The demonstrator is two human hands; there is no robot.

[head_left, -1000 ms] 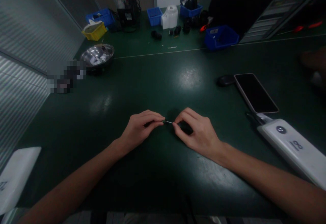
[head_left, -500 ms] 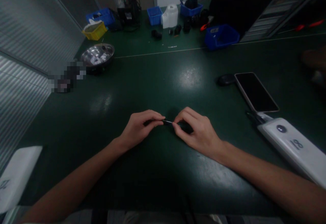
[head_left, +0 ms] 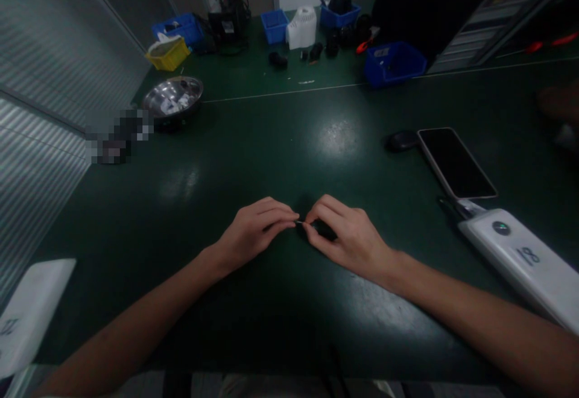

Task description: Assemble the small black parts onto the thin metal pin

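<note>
Both hands meet over the green tabletop at the centre of the head view, with a small thin shiny rod (head_left: 300, 222) between their fingertips. My left hand (head_left: 256, 229) pinches its left end between thumb and fingers. At the right end, the thumb and forefinger of my right hand (head_left: 344, 229) are closed on it in the same way. Only a short bright bit of the rod shows in the gap; the fingers cover the rest, so I cannot tell its exact kind.
A phone (head_left: 456, 163), a black mouse (head_left: 401, 141) and a white power bank-like device (head_left: 525, 259) lie at right. Another white device (head_left: 34, 307) is at left. A metal bowl (head_left: 192, 102), a yellow bin (head_left: 169, 55) and a blue bin (head_left: 393, 65) stand farther back.
My hands have come closer together, the left shifting slightly right and the right slightly left, so less of the thin rod shows. A light on the right white device is now green.
</note>
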